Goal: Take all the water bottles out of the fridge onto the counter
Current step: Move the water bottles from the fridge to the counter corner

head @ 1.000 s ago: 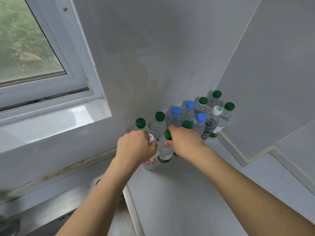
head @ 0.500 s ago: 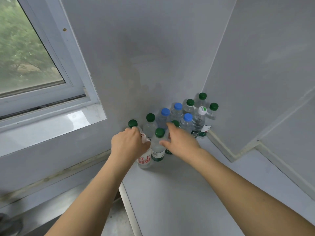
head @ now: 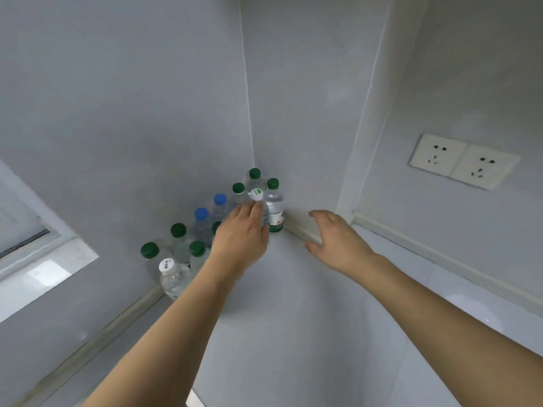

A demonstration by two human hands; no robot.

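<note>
**Crowded bottles, loose hands**

Left of the wall corner [head: 253, 154], the water bottles [head: 202, 227] stand packed along the wall on the counter [head: 308, 318], a white-capped bottle [head: 173, 277] farthest from it. The left hand [head: 241, 239] reaches among them, fingers straight by the white-and-green cap [head: 256, 194]; no clear grasp. Right of the corner, the right hand [head: 338, 239] hovers released, holding nothing. A careless brush could probably topple 1 bottle into its neighbours.
</note>
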